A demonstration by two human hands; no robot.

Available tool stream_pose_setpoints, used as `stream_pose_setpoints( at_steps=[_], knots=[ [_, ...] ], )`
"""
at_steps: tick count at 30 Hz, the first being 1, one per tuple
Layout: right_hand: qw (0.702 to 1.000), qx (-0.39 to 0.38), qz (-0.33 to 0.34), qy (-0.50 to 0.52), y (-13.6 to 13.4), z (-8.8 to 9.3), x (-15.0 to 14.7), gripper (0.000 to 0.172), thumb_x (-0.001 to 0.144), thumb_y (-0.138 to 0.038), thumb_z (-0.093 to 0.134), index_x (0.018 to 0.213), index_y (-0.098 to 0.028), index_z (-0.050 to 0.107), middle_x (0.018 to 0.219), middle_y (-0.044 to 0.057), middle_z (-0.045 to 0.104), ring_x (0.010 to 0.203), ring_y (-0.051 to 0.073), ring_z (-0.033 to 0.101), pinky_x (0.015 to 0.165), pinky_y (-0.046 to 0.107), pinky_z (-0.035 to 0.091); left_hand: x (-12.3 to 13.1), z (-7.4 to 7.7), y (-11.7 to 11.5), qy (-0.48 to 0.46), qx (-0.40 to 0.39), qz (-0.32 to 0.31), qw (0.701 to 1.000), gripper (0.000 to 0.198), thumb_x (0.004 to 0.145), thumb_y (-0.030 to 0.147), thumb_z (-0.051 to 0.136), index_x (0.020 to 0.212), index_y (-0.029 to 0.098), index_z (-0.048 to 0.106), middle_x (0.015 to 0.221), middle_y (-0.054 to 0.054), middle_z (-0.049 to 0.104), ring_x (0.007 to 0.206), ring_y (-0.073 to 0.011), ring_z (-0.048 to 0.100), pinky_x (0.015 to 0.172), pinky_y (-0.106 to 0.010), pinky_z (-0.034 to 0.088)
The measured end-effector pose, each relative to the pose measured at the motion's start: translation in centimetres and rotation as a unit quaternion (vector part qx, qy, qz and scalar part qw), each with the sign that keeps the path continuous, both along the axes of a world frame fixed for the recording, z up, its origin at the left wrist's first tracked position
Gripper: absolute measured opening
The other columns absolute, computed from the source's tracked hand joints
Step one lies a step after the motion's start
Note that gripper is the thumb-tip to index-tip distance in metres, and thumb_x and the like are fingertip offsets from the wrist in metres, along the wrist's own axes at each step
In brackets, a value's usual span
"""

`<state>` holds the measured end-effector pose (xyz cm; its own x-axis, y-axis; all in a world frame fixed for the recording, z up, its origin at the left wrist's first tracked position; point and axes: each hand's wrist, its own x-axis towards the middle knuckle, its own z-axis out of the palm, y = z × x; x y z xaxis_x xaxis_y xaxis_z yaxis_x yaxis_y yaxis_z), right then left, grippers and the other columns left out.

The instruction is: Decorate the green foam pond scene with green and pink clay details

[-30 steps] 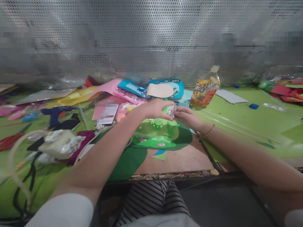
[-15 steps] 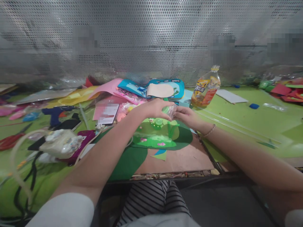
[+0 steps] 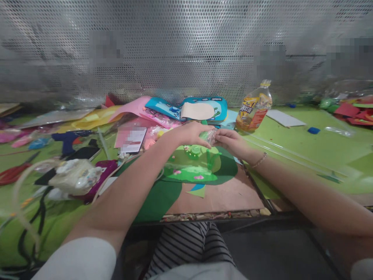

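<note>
The left hand (image 3: 190, 133) and right hand (image 3: 230, 141) meet over the green paper collage (image 3: 194, 170) — fingers (image 3: 220, 135) of both pinching one small clear packet (image 3: 208, 136) (something green inside), held just above the surface (image 3: 305, 144); an orange-labelled bottle (image 3: 253, 107) stands near.

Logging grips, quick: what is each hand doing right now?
Left hand: closed on the small clear packet with something green inside.
Right hand: pinching the same packet.
</note>
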<state>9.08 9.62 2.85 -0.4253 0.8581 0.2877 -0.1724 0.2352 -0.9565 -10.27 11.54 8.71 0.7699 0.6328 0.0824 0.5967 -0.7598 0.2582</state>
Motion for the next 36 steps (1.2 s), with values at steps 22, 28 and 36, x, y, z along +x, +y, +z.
stream_pose_setpoints(
  at_steps=[22, 28, 36],
  knots=[
    [0.997, 0.030, -0.028, -0.068, -0.1, 0.1, 0.0, 0.028, 0.071, -0.043, 0.070, 0.069, -0.016, 0.064, 0.072, 0.002, 0.062, 0.068, 0.012, 0.058, 0.071, 0.029, 0.051, 0.2, -0.1, -0.3, 0.012, 0.009, -0.014, 1.000, 0.063, 0.075, 0.050, 0.061, 0.130, 0.024, 0.045, 0.123, -0.007, 0.056, 0.104, -0.0215, 0.054, 0.088, -0.029, 0.038],
    [0.997, 0.029, -0.037, -0.054, 0.1, 0.1, -0.1, 0.031, 0.065, -0.045, 0.074, 0.064, -0.016, 0.062, 0.062, -0.001, 0.058, 0.058, 0.009, 0.054, 0.060, 0.025, 0.046, 0.7, 0.0, -0.6, 0.022, 0.030, -0.034, 0.999, 0.054, 0.078, 0.049, 0.059, 0.124, 0.023, 0.050, 0.109, -0.006, 0.062, 0.094, -0.0199, 0.057, 0.080, -0.026, 0.039],
    [0.991, 0.056, -0.090, -0.086, -0.5, 0.7, -0.3, 0.038, 0.060, -0.051, 0.074, 0.056, -0.017, 0.058, 0.055, -0.001, 0.054, 0.053, 0.009, 0.049, 0.054, 0.024, 0.042, 0.7, -0.1, -0.8, 0.013, 0.020, -0.019, 1.000, 0.058, 0.076, 0.053, 0.058, 0.123, 0.020, 0.048, 0.112, -0.009, 0.060, 0.096, -0.0216, 0.055, 0.082, -0.028, 0.038]
  ],
)
